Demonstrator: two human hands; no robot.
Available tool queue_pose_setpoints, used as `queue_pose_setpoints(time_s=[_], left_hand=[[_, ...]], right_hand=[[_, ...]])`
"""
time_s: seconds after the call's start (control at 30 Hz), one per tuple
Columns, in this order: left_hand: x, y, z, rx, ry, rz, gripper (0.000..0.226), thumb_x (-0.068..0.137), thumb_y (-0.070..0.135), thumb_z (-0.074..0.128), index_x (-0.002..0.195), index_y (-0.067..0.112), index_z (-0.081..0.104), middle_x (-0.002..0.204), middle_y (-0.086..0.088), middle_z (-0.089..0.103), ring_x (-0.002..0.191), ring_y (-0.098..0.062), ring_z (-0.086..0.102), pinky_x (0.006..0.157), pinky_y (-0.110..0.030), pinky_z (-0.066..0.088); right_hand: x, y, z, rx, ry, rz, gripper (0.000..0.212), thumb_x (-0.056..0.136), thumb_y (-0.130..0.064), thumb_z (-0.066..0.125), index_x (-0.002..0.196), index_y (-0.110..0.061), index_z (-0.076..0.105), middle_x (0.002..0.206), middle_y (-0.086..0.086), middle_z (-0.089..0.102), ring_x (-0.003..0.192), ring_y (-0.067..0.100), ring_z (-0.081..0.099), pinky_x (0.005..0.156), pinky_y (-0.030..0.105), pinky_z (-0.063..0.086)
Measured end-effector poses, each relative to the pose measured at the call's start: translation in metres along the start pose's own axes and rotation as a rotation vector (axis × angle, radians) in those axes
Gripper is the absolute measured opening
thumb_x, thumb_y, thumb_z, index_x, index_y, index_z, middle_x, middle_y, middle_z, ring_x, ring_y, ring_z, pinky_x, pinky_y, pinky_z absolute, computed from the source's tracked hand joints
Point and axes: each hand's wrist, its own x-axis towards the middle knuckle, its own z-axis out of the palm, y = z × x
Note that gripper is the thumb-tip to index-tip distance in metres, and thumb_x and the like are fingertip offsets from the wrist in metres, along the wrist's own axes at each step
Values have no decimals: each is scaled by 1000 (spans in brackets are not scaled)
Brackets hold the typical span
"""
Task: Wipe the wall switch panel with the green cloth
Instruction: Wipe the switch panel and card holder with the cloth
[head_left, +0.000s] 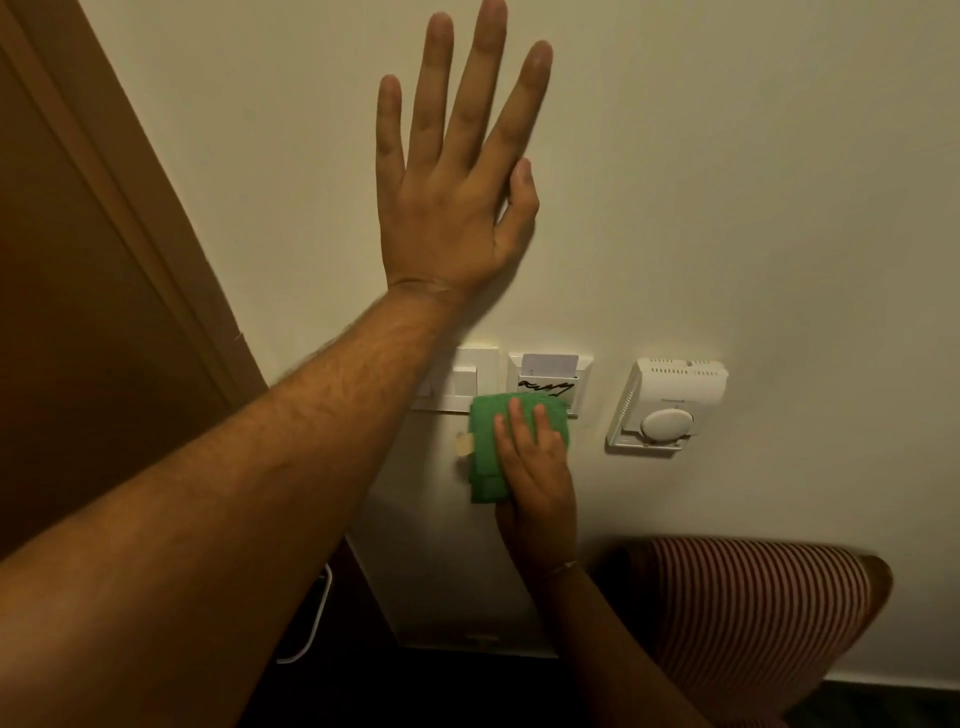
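Observation:
A white wall switch panel (470, 379) sits on the cream wall, partly hidden behind my left forearm. Beside it on the right is a white key-card holder (550, 371) with a card in its slot. My right hand (535, 467) presses a folded green cloth (485, 447) flat against the wall, over the lower edge of the card holder and just below the switch panel's right corner. My left hand (457, 171) rests flat on the wall above the panel, fingers spread, holding nothing.
A white thermostat (667, 405) with a round dial hangs to the right of the card holder. A brown door frame (104, 234) runs down the left. A red-striped chair back (753, 613) stands at the lower right. A white cable (311, 623) hangs low left.

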Motion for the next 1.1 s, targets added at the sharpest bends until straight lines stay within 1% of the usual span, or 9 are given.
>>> queue_pose_setpoints(time_s=[0.17, 0.3, 0.43, 0.5, 0.63, 0.77, 0.87, 0.97, 1.1], left_hand=[[-1, 0, 2, 10, 24, -26, 59, 107, 35, 52, 163, 19, 46, 166, -19, 43, 154, -44, 35, 127, -66, 19], [-3, 2, 4, -2, 56, -35, 54, 107, 33, 56, 159, 17, 54, 162, -18, 50, 150, -43, 43, 125, -66, 24], [-4, 1, 4, 7, 87, -38, 53, 106, 33, 59, 157, 18, 57, 159, -18, 53, 147, -44, 48, 122, -67, 29], [-4, 2, 3, 9, 95, -40, 53, 106, 34, 59, 156, 18, 58, 158, -18, 54, 147, -44, 49, 122, -66, 31], [-5, 3, 3, 10, 97, -43, 52, 106, 33, 61, 156, 18, 58, 157, -19, 54, 146, -45, 49, 121, -68, 33], [-7, 4, 5, 1, 132, -52, 49, 104, 31, 64, 151, 16, 63, 153, -19, 59, 142, -46, 53, 118, -66, 37], [-8, 4, 6, -12, 144, -50, 48, 103, 31, 66, 149, 14, 65, 150, -21, 61, 139, -47, 56, 116, -67, 39], [-6, 3, 5, -11, 147, -41, 49, 103, 30, 65, 150, 15, 64, 151, -21, 60, 139, -48, 55, 116, -68, 39], [-6, 4, 3, -1, 152, -35, 50, 103, 30, 65, 150, 15, 64, 151, -21, 60, 139, -48, 55, 116, -69, 39]], right_hand=[[-3, 12, -9, -75, 65, 65, 49, 116, -30, 30, 161, -12, 34, 170, 9, 30, 166, 22, 9, 137, 43, 9], [-6, 20, -12, -26, 144, 201, 55, 110, -27, 53, 159, -9, 36, 169, 15, 32, 166, 29, 10, 134, 53, 19], [7, -3, -1, 35, -9, 4, 69, 94, 0, 49, 161, -12, 37, 174, 2, 22, 166, 28, 12, 136, 43, 8], [13, -11, 1, 3, -67, -35, 72, 90, 5, 48, 160, -12, 43, 172, 5, 30, 166, 26, 13, 136, 40, 7], [8, 5, -14, -104, -20, -26, 59, 102, -9, 48, 161, -14, 39, 170, 7, 32, 166, 22, 12, 136, 43, 9], [5, 22, -27, -71, 144, 135, 49, 117, -37, 36, 157, -7, 39, 166, 15, 35, 166, 22, 9, 136, 46, 17], [9, 10, -16, -2, 106, 61, 45, 114, -20, 37, 158, -7, 40, 168, 13, 33, 166, 25, 11, 135, 53, 20], [15, -7, 0, -6, -13, -54, 68, 94, 3, 50, 160, -13, 41, 172, 4, 28, 166, 24, 12, 137, 44, 10], [19, -1, -3, -106, -8, -110, 55, 104, -6, 52, 158, -13, 44, 169, 4, 32, 165, 20, 15, 136, 42, 11]])
